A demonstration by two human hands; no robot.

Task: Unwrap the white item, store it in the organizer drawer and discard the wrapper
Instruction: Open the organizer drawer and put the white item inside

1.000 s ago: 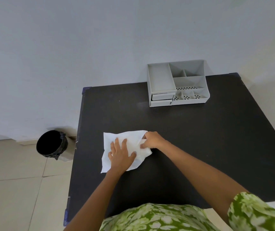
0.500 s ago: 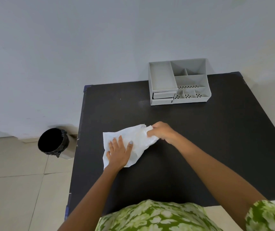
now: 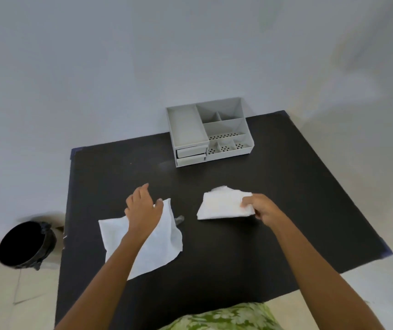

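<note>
Unwrapping looks done: the right hand (image 3: 259,207) pinches the white item (image 3: 224,203), nearer than the organizer (image 3: 211,132); left hand (image 3: 143,206) (fingers spread) over the wrapper (image 3: 164,244). Next, open a drawer (image 3: 190,151).

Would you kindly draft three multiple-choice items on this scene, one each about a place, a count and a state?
1. Where is the bin?
A. on the table
B. on the floor, left of the table
C. behind the organizer

2. How many white things lie on the table?
A. one
B. two
C. four

3. What is the right hand doing?
A. gripping the pad
B. resting flat
C. opening a drawer

Answers:
1 B, it stands below the table's left edge.
2 B, the wrapper and pad lie apart.
3 A, its fingers pinch the pad's edge.
</note>
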